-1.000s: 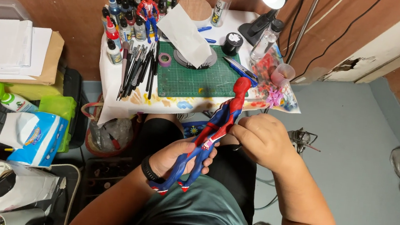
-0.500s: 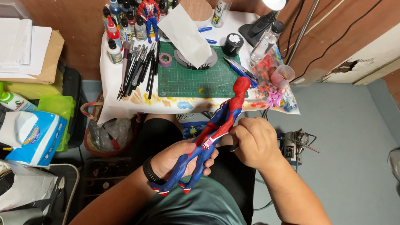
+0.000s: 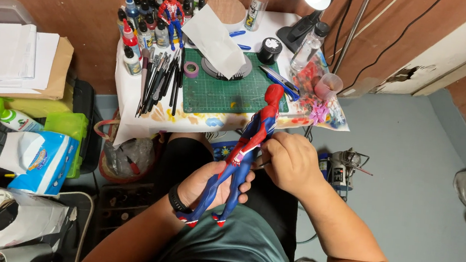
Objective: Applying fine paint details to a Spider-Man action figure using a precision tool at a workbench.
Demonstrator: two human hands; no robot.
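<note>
The cutting mat (image 3: 222,93) lies on the small table (image 3: 131,121), with brushes (image 3: 161,81) left of it, bottles (image 3: 140,34) behind them, and the figure (image 3: 245,149) held between both hands before the table.

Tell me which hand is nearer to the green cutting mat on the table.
Right. The right hand works at the figure's waist, just below the table edge under the mat. The left hand grips the figure's legs, lower down over the lap.
</note>
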